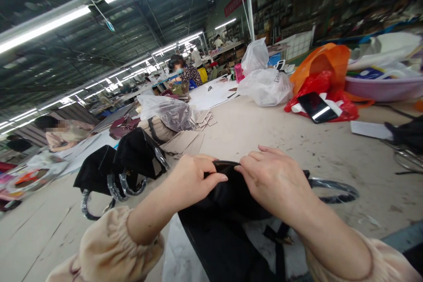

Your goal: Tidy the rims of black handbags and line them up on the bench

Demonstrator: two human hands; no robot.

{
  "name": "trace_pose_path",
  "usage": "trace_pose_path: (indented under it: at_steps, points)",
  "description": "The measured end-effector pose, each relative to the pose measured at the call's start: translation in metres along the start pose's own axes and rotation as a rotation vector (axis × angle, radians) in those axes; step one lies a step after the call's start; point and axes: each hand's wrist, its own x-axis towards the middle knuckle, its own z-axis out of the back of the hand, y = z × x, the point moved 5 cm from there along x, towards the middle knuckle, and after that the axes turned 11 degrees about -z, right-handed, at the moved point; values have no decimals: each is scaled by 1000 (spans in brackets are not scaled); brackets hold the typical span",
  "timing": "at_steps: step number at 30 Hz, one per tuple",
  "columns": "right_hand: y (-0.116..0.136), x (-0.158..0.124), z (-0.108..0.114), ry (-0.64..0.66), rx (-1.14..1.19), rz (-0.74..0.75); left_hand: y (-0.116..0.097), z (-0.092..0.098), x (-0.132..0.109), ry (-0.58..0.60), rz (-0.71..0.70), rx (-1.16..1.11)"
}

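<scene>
A black bag [228,224] lies on the worktable [264,136] right in front of me, its plastic-wrapped handle [337,189] sticking out to the right. My left hand [193,178] pinches the bag's top edge from the left, fingers closed on the fabric. My right hand [274,178] grips the same edge from the right, fingers curled over it. Both wrists wear beige gathered sleeves.
Two more black bags [125,163] with wrapped handles stand at the left, with cardboard pieces [185,141] and a clear plastic bag [165,112] behind. White, orange and red plastic bags [317,81], a phone [315,106] and a basin [383,88] sit far right. Other people work farther back.
</scene>
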Motion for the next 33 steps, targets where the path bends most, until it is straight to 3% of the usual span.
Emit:
trace_pose_path:
  at_steps: [6,28,33]
  points:
    - [-9,-2,3,-2,-67,-7,9,-2,1,-98,9,12]
    - [-13,-2,11,-15,-88,27,3,-10,18,-15,59,208]
    - [-14,-5,12,31,-75,17,1,-10,20,-21,101,246]
